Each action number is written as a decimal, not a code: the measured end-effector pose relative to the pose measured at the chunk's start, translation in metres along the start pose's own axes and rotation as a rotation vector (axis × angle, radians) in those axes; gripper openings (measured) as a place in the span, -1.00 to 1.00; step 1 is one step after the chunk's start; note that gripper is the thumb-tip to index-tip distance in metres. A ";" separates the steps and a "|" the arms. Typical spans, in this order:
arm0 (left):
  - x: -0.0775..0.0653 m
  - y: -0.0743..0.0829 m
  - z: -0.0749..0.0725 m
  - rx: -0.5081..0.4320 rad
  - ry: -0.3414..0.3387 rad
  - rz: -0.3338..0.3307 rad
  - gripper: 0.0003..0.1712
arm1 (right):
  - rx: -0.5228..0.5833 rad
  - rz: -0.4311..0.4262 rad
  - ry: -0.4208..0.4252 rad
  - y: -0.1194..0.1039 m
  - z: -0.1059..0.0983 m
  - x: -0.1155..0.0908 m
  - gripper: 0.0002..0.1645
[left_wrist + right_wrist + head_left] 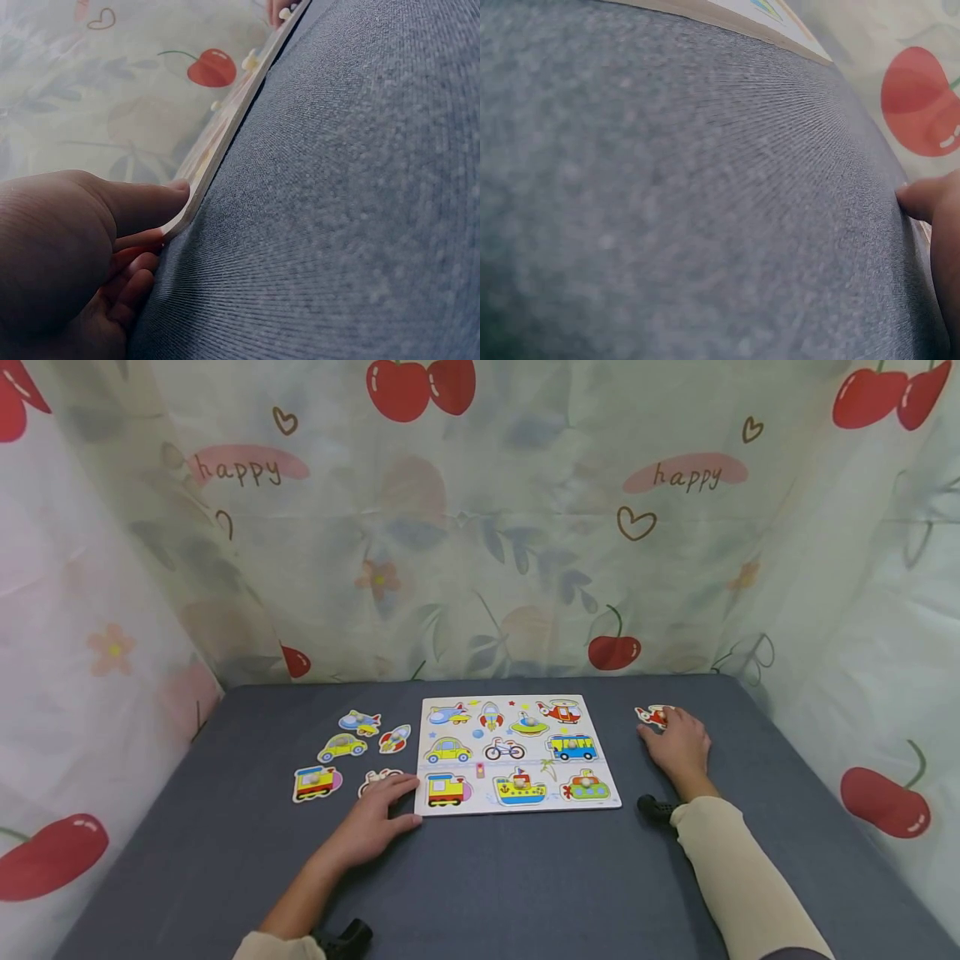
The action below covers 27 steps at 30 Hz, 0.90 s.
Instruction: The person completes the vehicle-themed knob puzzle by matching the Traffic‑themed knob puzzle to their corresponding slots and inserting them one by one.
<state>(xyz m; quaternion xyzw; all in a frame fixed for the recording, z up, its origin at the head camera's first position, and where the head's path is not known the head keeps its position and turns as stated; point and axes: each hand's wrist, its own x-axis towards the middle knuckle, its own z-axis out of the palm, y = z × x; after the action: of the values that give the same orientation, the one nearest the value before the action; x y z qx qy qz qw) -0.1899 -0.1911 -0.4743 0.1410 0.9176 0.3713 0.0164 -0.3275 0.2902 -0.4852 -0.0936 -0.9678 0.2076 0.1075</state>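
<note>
A white puzzle board (480, 700) printed with vehicles lies on the table. My left hand (375, 817) rests at its near left corner, thumb (154, 202) straight against the board's edge and the other fingers loosely bent beside it. Partly behind that hand lies a bicycle piece (372, 779). To the right of the board, my right hand (681, 747) holds a red helicopter piece (649, 717) low at the table; its fingers cover part of the piece. In the right wrist view the thumb (922, 196) shows, with most of the piece hidden behind it.
Left of the board lie loose plane (360, 722), rocket (394, 739), car (342, 747) and train (317, 783) pieces. Knobbed pieces such as the bus (573, 747) and boat (519, 788) sit in the board. A patterned curtain (480, 568) surrounds the grey table (510, 893).
</note>
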 end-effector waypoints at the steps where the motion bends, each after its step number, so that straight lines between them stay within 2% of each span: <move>1: 0.000 0.000 0.000 0.000 0.000 0.001 -0.37 | 0.003 -0.002 0.015 0.000 0.000 -0.001 -0.23; 8: 0.000 0.002 -0.001 -0.002 -0.008 -0.012 -0.37 | 0.018 -0.012 0.093 0.000 0.001 -0.005 -0.44; 27: -0.001 0.003 -0.002 -0.005 -0.011 -0.024 -0.37 | 0.076 -0.042 0.168 -0.002 -0.002 -0.012 -0.66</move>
<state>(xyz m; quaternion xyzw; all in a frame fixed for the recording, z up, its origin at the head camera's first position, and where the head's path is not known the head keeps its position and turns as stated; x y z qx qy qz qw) -0.1885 -0.1902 -0.4711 0.1317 0.9183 0.3724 0.0261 -0.3154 0.2863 -0.4844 -0.0862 -0.9486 0.2333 0.1959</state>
